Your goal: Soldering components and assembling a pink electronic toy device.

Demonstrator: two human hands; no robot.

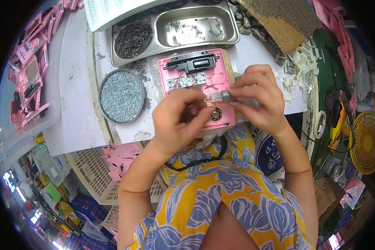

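A pink plastic housing (pixel 166 75) lies in front of me on the table, with a black module (pixel 191 63), metal contact plates, red wires and a round speaker-like disc (pixel 215 114) in it. Over its right side my right hand (pixel 260 98) pinches a small grey and whitish translucent part (pixel 221 96) between thumb and fingers. My left hand (pixel 179 114) has thumb and forefinger brought together close to that part's left end. Whatever its fingertips hold is too small to tell. Both hands hide some of the housing's lower half.
A round dish of small silvery screws (pixel 121 96) stands at left. Behind the housing is a steel tray (pixel 162 49) with dark springs. White plastic pieces (pixel 302 62) and a cardboard sheet (pixel 279 23) lie at right. A clear bin (pixel 56 100) of pink parts sits far left; a yellow tool (pixel 338 125) lies far right.
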